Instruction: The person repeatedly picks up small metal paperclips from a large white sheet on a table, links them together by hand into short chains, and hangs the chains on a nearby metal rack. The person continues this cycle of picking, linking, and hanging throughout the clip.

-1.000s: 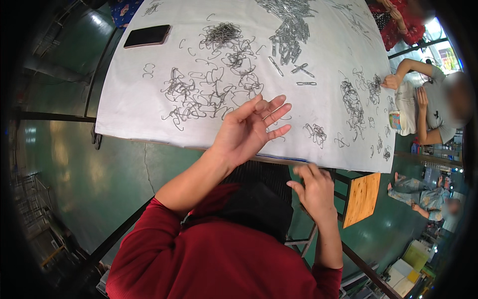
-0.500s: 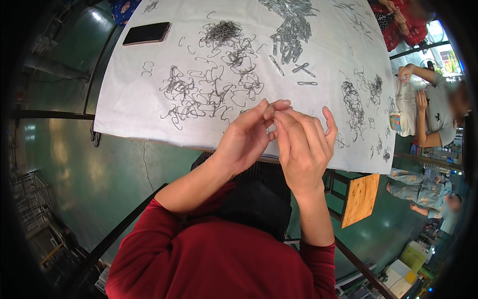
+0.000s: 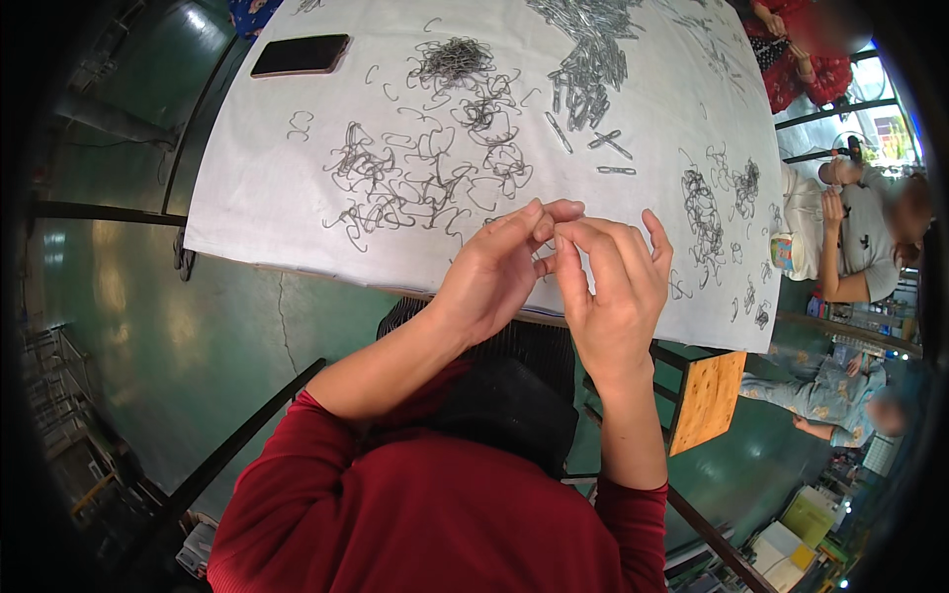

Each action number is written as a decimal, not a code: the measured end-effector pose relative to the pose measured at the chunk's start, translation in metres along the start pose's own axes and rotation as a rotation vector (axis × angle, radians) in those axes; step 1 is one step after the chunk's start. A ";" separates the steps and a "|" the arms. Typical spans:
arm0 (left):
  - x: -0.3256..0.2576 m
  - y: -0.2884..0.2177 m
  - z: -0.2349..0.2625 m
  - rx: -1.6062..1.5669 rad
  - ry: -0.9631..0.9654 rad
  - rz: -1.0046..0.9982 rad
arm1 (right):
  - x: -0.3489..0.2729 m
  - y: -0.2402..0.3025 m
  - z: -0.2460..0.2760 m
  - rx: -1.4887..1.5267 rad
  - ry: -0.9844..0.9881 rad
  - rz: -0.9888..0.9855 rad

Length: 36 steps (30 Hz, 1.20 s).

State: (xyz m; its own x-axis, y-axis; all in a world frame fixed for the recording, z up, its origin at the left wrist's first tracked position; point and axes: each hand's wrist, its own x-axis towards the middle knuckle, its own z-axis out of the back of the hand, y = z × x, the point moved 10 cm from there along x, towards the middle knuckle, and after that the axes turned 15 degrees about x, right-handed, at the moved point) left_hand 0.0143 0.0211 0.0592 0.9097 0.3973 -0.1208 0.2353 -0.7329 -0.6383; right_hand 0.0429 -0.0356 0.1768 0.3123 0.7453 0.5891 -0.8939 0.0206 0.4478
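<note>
My left hand (image 3: 491, 270) and my right hand (image 3: 615, 282) meet over the near edge of the white-covered table (image 3: 247, 212). Each is pinched at thumb and fingers, with the tips almost touching. Whatever lies between them is hidden or too small to name. Just beyond the left hand spreads a loose tangle of bent wire hooks (image 3: 435, 188), denser in a dark heap (image 3: 457, 61) farther back. Beyond the right hand lies a pile of slim silver metal pieces (image 3: 588, 84), with several single ones (image 3: 616, 170) nearer me.
A dark phone (image 3: 300, 55) lies at the far left of the table. More bent wires (image 3: 702, 212) sit near the right edge. A wooden stool (image 3: 707, 400) stands below that corner. Co-workers (image 3: 860, 222) sit along the right side, one working at the far right corner.
My right hand has drawn slightly to the right, its fingertips a little farther from the left hand's. The left hand stays nearly where it was. The whole view has shifted slightly.
</note>
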 end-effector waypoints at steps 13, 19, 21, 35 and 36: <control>-0.001 -0.003 0.029 0.164 -0.208 -0.133 | -0.020 0.016 -0.007 0.055 -0.037 0.002; 0.011 -0.023 0.073 0.223 -0.052 -0.137 | -0.117 -0.040 -0.053 0.100 0.497 -0.444; 0.016 -0.019 0.077 0.453 -0.077 -0.031 | -0.112 -0.073 -0.049 0.212 0.509 -0.548; 0.218 0.055 0.008 2.130 0.082 -0.413 | -0.104 -0.171 -0.126 0.051 0.344 -0.429; 0.218 0.059 0.006 2.136 0.085 -0.487 | -0.093 -0.149 -0.100 0.003 0.332 -0.315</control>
State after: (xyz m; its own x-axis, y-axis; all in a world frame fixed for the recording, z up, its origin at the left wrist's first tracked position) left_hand 0.2248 0.0677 -0.0092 0.9361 0.2472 0.2502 -0.1840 0.9505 -0.2506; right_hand 0.1148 -0.0417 -0.0119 0.4484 0.8763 0.1761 -0.7706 0.2792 0.5729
